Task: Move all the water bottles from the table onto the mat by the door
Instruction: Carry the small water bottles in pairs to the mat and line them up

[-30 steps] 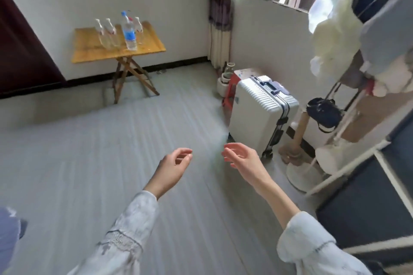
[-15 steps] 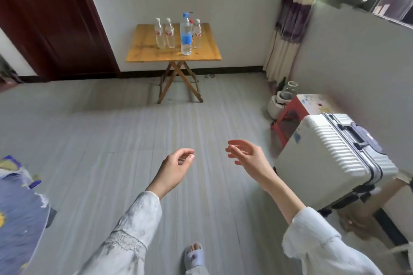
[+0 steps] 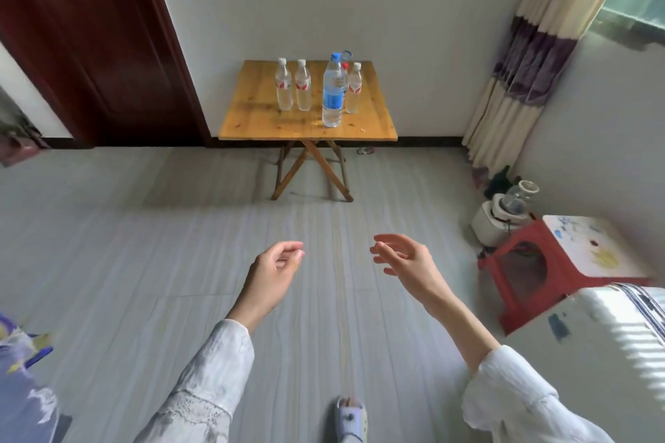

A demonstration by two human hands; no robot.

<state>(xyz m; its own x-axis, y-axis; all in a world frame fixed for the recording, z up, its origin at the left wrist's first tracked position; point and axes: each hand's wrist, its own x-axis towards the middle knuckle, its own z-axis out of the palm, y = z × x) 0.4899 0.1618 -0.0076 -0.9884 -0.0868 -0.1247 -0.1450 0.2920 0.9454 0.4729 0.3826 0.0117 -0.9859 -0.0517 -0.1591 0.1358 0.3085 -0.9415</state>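
Straight ahead against the far wall stands a small wooden folding table (image 3: 259,122). On it are several water bottles: a tall one with a blue label and cap (image 3: 333,92), two small red-labelled ones (image 3: 283,86) (image 3: 303,86) to its left, and another small one (image 3: 353,88) to its right; a red cap peeks out behind the tall bottle. My left hand (image 3: 275,275) and my right hand (image 3: 405,259) hang over the floor well short of the table, fingers loosely curled and apart, holding nothing. No mat shows for certain.
A dark red door (image 3: 90,47) is left of the table. A red stool (image 3: 561,262), a white suitcase (image 3: 604,352) and small white appliances (image 3: 500,216) line the right wall under a curtain (image 3: 521,57). Patterned blue fabric (image 3: 21,388) lies at lower left. My slippered foot (image 3: 349,421) is on grey floor.
The view has swung left and moved closer, so the table now sits centred and larger. The suitcase has slid to the right edge. Both hands stay empty in front of me.
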